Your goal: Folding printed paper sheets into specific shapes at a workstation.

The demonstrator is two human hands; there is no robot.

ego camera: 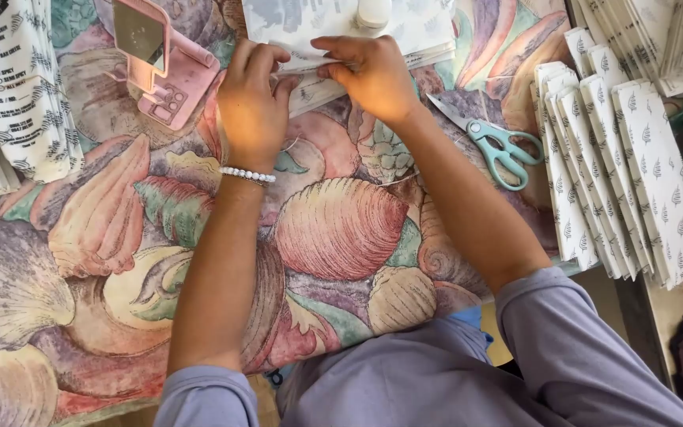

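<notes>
Paper sheet [318,67], thin, light, floppy and easily creased, lies on a printed stack [428,32] at the table's far edge, pinched at its near fold by left hand [253,103] and right hand [373,75], best gripped there, scissors [499,146] nearby.

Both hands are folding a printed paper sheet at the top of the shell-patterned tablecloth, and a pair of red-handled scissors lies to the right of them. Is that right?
Not quite. In the head view the scissors have teal handles, not red. The rest holds: the left hand and right hand pinch the printed paper sheet on the shell-patterned tablecloth.
</notes>
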